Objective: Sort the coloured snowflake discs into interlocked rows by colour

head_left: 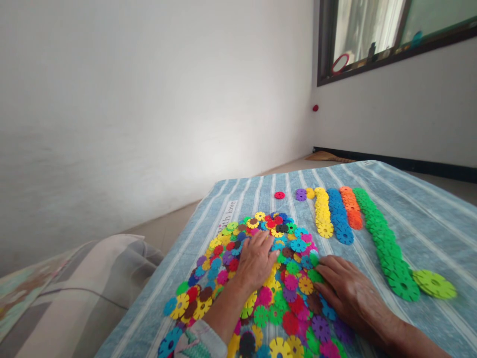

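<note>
A wide pile of notched plastic discs (264, 297) in many colours lies on the striped cloth. My left hand (257, 258) rests on the middle of the pile, fingers stretched forward over the discs. At the pile's right edge, my right hand (348, 286) reaches in from the side, its thumb apart from the fingers and its fingertips at some green discs (315, 275). To the right lie overlapping rows sorted by colour: yellow discs (322, 214), blue discs (340, 219), orange discs (350, 206) and a longer row of green discs (385, 243). I see no disc held in either hand.
Lime discs (435, 284) lie beside the green row's near end. A purple disc (301, 195) and a red disc (279, 195) sit toward the far edge. A white wall (156, 109) rises behind, and draped fabric (93, 293) is at left.
</note>
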Tool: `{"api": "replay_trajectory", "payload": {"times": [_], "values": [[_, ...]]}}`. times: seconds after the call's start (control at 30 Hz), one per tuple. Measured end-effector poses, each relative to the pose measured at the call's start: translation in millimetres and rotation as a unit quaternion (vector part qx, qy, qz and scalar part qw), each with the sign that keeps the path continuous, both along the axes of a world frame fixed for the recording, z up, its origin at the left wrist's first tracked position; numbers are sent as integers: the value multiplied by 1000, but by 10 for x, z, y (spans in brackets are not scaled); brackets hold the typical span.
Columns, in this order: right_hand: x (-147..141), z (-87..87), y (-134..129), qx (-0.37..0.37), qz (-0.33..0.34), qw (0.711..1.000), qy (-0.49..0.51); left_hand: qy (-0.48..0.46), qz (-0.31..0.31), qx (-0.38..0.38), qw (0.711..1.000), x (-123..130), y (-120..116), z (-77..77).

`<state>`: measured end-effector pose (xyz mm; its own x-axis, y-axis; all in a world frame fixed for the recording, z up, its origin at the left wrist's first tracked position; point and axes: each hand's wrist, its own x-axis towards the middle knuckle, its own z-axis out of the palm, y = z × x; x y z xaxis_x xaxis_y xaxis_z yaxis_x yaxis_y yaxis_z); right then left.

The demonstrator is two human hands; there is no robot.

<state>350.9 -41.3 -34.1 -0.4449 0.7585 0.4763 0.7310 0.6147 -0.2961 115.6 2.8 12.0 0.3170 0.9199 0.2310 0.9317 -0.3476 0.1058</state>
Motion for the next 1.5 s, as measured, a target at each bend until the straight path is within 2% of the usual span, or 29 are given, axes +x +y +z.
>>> {"api": "replay_trajectory", "payload": {"times": [0.13, 0.27, 0.4, 0.57, 0.77, 0.87, 0.97, 1.13, 1.3, 1.4, 1.5], "values": [[-3, 6, -1, -4, 2, 1000, 1, -13, -76, -5, 997, 43, -83, 15], [-11, 27, -9, -9, -2, 1000, -3, -14, -85, 18, 996, 38, -128, 27], [-16, 42, -10, -14, 0, 1000, -3, -71, -98, 53, 991, 17, -90, -10], [-16, 43, -2, -4, 0, 1000, -4, -120, -68, 79, 987, 16, 10, -20], [-23, 49, -2, 10, -7, 1000, -3, -13, -42, 22, 999, 130, 125, 93], [-25, 47, 0, 27, -7, 1000, 2, 12, -18, 0, 1000, 197, 164, 93], [-27, 46, 2, 36, -2, 999, 3, -14, 1, 4, 1000, 218, 185, 38], [-35, 47, 1, 2, -6, 1000, -2, -88, 51, 29, 994, 175, 219, -27], [-42, 33, 12, -2, -8, 1000, 2, -109, 42, 44, 992, 156, 395, 21], [-41, 26, 18, 1, -6, 1000, 4, -91, 23, 40, 995, 168, 513, 29], [-42, 24, 22, -11, -7, 1000, 7, -60, 3, 22, 998, 150, 535, 0]]}}
